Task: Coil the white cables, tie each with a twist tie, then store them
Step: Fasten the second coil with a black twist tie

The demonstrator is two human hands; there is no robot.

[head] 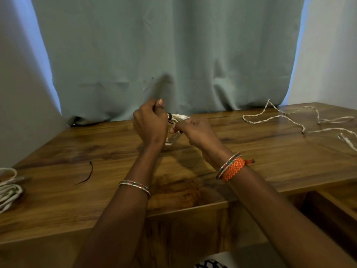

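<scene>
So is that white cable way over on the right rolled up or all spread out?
Spread out. The white cable sprawls in loose loops across the table.

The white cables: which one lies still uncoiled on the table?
The white cable at far right, spread in loose loops. The left-edge cable is bundled; both hands hold the third.

wood table (193,171), loose white cable (289,120) rt, coiled cables (9,188) left, black tie (88,174)

head-worn view, facing forward-down, near table (193,161)
</scene>
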